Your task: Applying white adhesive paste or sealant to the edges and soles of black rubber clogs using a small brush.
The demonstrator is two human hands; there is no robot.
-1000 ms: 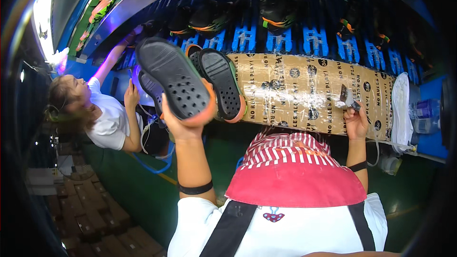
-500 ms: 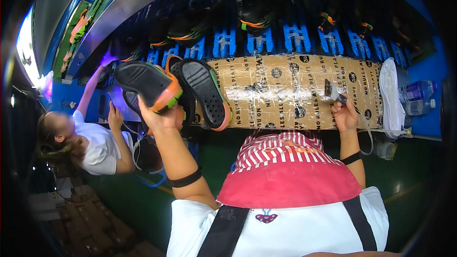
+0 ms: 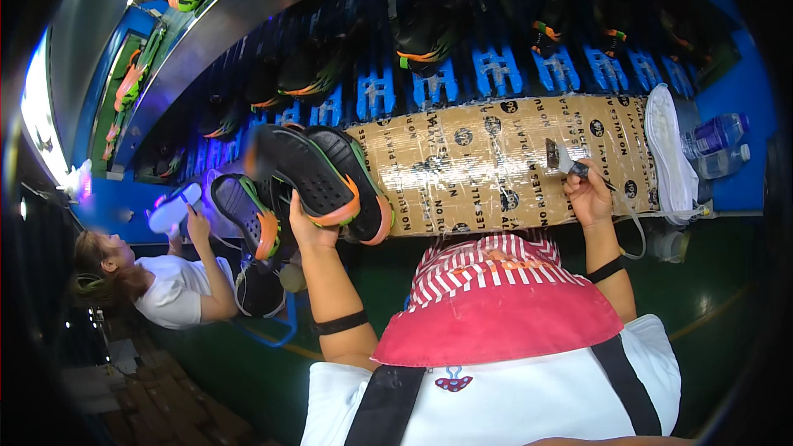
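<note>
L hand [image 3: 310, 230] grips black rubber shoe w/ orange-green sole edge [image 3: 299, 173], raised at left end of taped cardboard worktop [image 3: 496, 157]. R hand [image 3: 588, 194] closed round small brush [image 3: 563, 158] over worktop.

Pretty typical factory line setup here. A long conveyor [image 3: 462, 83] with blue plastic racks runs across the top, and a curved grey metal housing [image 3: 248, 8] arches over it. In front sits a workbench [image 3: 496, 161] wrapped in brown cardboard and clear tape. The floor [image 3: 710, 281] is glossy dark green with a yellow line painted on it. Bright white light [image 3: 37, 107] glares in from the far left edge, and stacked brown boxes [image 3: 165, 405] sit low on the left.
</note>
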